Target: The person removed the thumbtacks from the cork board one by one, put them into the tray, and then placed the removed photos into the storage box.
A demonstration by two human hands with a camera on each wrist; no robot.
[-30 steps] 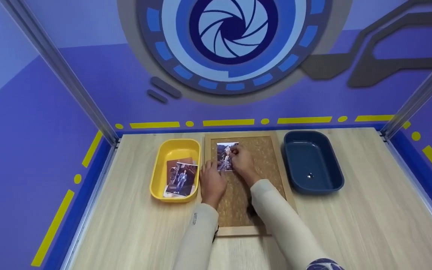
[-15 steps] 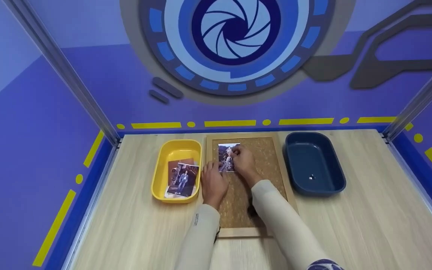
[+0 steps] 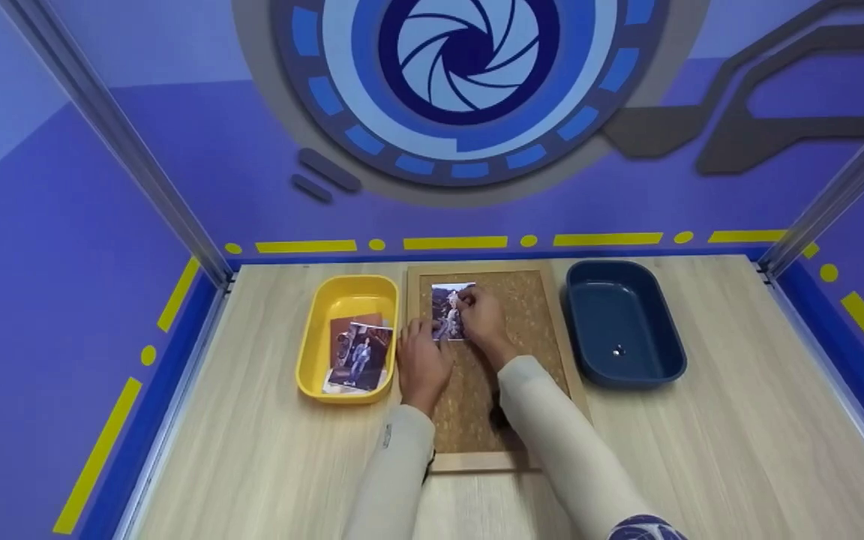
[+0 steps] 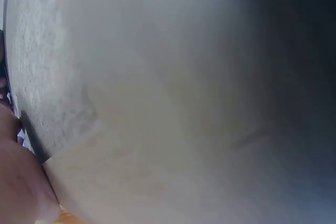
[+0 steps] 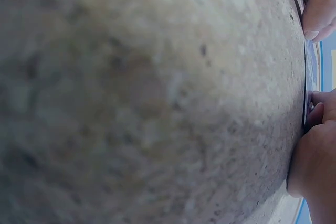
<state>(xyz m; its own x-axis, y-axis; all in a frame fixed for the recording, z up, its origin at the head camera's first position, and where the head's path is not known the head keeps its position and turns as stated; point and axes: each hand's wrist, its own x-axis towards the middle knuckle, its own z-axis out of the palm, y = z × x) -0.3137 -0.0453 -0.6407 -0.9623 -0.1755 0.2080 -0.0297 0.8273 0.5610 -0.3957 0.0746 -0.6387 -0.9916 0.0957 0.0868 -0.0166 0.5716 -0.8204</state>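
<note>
A photo [image 3: 443, 307] of a person lies on the upper left of a wood-framed cork board [image 3: 469, 427]. At its lower left, my left hand [image 3: 424, 364] rests on the board with fingertips on the print's bottom edge. My right hand [image 3: 486, 321] bends over the photo's right side, its thumb and fingers pinched together against the picture. I cannot tell what small thing sits between those fingertips. The right wrist view catches the photo's thin edge [image 5: 308, 74] low against the cork, between the fingers of both hands.
Left of the board stands a yellow tray [image 3: 304, 367] with several photos [image 3: 361, 358] in it. A navy tray [image 3: 574, 322] on the right holds a tiny shiny piece [image 3: 619, 350]. Behind the wooden table [image 3: 739, 420] rises a blue printed wall [image 3: 177, 165].
</note>
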